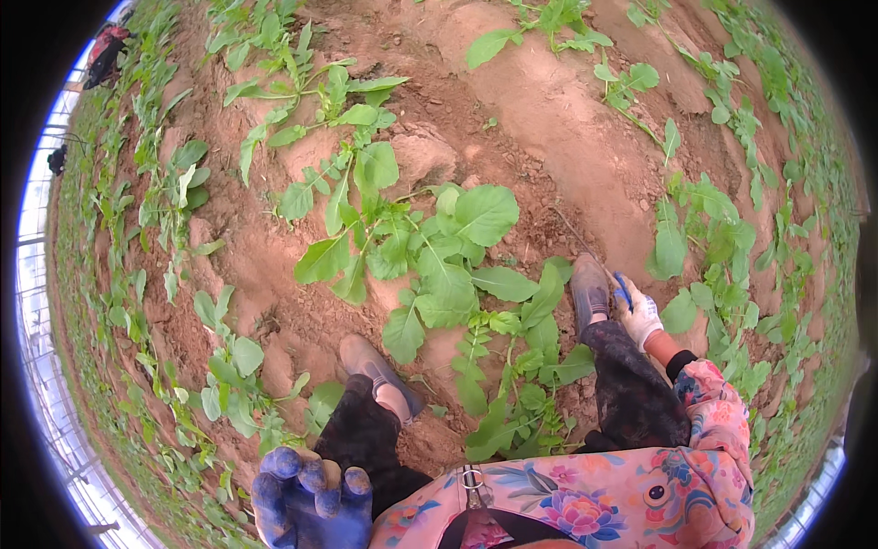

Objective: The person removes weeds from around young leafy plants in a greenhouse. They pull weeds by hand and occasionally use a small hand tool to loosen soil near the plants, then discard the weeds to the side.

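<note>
My left hand [312, 497], in a soil-stained glove with a blue coated palm, is at the bottom left beside my dark trouser leg. Its fingers are loosely curled and apart, and nothing shows in them. A white glove with blue coating covers my right hand [638, 312], low beside my right shoe [588, 288]. That hand grips a thin, rod-like hand tool [579, 237], whose far end reaches the soil past the shoe; its exact kind is unclear. Leafy green plants [442, 274], resembling radish or mustard greens, grow between my feet.
Reddish-brown soil [562, 137] runs between crop rows. More plants stand in the left row [233, 370] and right row [713, 219]. My left shoe [377, 374] is on the soil. Greenhouse-like framed sheeting [44, 206] edges the far left, with a dark and red bundle [106, 55] near it.
</note>
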The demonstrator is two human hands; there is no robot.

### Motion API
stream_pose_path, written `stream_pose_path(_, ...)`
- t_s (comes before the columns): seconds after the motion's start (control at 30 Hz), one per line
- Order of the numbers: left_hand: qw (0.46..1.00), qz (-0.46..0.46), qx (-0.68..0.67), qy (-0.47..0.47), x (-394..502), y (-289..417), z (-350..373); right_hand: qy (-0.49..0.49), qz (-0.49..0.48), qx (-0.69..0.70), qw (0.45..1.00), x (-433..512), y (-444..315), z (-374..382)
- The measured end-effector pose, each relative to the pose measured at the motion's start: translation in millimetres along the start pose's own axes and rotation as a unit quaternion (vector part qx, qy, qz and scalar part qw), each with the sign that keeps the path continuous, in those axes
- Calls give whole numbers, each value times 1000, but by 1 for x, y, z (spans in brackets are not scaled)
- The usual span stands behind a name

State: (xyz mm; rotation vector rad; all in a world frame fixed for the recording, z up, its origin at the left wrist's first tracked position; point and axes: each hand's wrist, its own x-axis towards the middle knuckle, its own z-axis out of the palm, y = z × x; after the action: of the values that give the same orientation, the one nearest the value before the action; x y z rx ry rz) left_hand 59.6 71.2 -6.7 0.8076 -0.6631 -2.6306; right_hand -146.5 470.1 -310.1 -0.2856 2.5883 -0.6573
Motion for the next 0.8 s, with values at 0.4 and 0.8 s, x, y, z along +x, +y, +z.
stream_pose_path(0.4,998,-19,-47,21,3,18,-11,75,-96,-298,947,312,-220,-11)
stream_pose_path(0.8,998,-5,-54,-15,-2,36,-14,24,-67,-392,917,240,-152,-41)
